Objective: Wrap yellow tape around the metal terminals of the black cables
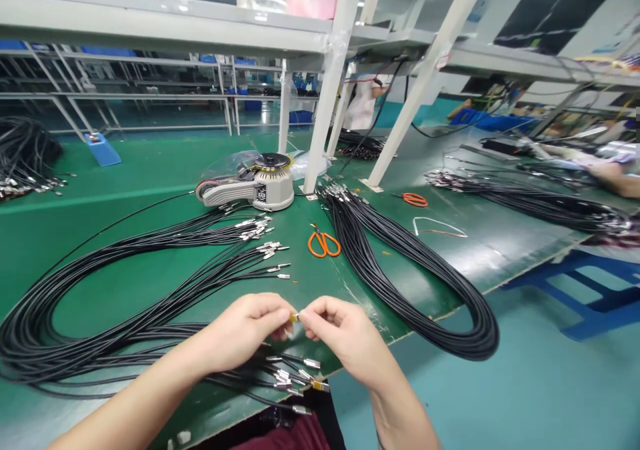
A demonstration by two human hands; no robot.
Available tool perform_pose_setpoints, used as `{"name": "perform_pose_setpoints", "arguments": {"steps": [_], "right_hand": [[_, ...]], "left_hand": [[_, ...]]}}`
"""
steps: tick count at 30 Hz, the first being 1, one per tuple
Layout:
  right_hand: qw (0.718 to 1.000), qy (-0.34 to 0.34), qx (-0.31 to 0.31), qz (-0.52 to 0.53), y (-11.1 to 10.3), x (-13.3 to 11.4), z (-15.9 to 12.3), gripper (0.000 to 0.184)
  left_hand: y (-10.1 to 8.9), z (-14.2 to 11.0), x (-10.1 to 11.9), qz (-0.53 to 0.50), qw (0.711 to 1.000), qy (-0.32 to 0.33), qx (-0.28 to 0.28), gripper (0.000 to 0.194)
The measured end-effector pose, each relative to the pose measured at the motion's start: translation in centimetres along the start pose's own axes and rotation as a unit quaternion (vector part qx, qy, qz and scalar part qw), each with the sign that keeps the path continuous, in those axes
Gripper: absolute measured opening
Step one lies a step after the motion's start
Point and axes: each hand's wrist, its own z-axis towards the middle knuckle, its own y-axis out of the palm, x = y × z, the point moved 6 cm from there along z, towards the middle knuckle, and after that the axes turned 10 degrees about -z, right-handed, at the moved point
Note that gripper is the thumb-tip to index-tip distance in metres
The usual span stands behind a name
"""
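Observation:
My left hand [253,327] is closed in a pinch on a small yellow-wrapped cable end [294,317]. From the other side, the thumb and fingertips of my right hand [340,330] pinch its pale tip. Most of this piece is hidden by the fingers. Below my hands lie black cables with silver connectors [283,378], one carrying a yellow wrap [320,385]. Their bundle [65,303] curves round to the left, with more metal ends [273,250] beyond my left hand. Orange-handled scissors [324,244] rest on the green table [300,227] ahead.
A grey tape dispenser [273,190] stands behind the cables. Another looped cable bundle [425,283] hangs past the table's right edge. White shelf posts [333,83] rise from the tabletop. Farther right are orange-handled scissors [415,200], a blue stool [575,297] and another person's arm [615,178].

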Motion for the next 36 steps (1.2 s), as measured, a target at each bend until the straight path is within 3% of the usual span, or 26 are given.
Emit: {"name": "perform_pose_setpoints", "arguments": {"steps": [3, 6, 10, 16, 24, 27, 29, 32, 36], "right_hand": [[1.000, 0.002, 0.019, 0.017, -0.1, 0.7, 0.4, 0.022], [1.000, -0.004, 0.022, 0.016, -0.1, 1.0, 0.5, 0.022], [0.999, -0.007, 0.032, 0.005, -0.2, 0.8, 0.4, 0.022], [0.999, 0.003, 0.039, 0.008, 0.0, 0.6, -0.2, 0.021], [0.999, 0.016, 0.043, 0.010, 0.0, 1.2, 0.0, 0.021], [0.999, 0.014, 0.047, 0.023, 0.1, 1.4, -0.2, 0.022], [0.998, 0.009, 0.054, 0.029, 0.2, 1.5, -0.3, 0.023], [0.997, 0.002, 0.064, 0.032, 0.5, 1.7, -0.5, 0.023], [0.997, 0.009, 0.073, 0.036, 0.7, 2.1, -0.6, 0.024]], "left_hand": [[-2.7, -1.5, -0.6, 0.070, 0.994, -0.014, 0.077, 0.036], [-3.7, -2.6, -1.4, 0.152, 0.985, -0.033, 0.073, 0.030], [-2.8, -2.0, -1.5, 0.159, 0.986, -0.030, 0.035, 0.022], [-0.9, -0.2, -0.1, 0.185, 0.982, 0.017, 0.040, 0.017], [-0.2, 0.1, 0.4, 0.198, 0.979, 0.028, 0.028, 0.018], [-0.3, 0.5, -0.4, 0.136, 0.990, -0.007, 0.028, 0.016], [-0.3, 0.8, -1.5, 0.025, 0.998, -0.059, 0.013, 0.017], [0.2, 1.0, -2.7, -0.123, 0.986, -0.110, -0.023, 0.021], [0.4, 0.9, -2.7, -0.102, 0.990, -0.100, -0.008, 0.022]]}}
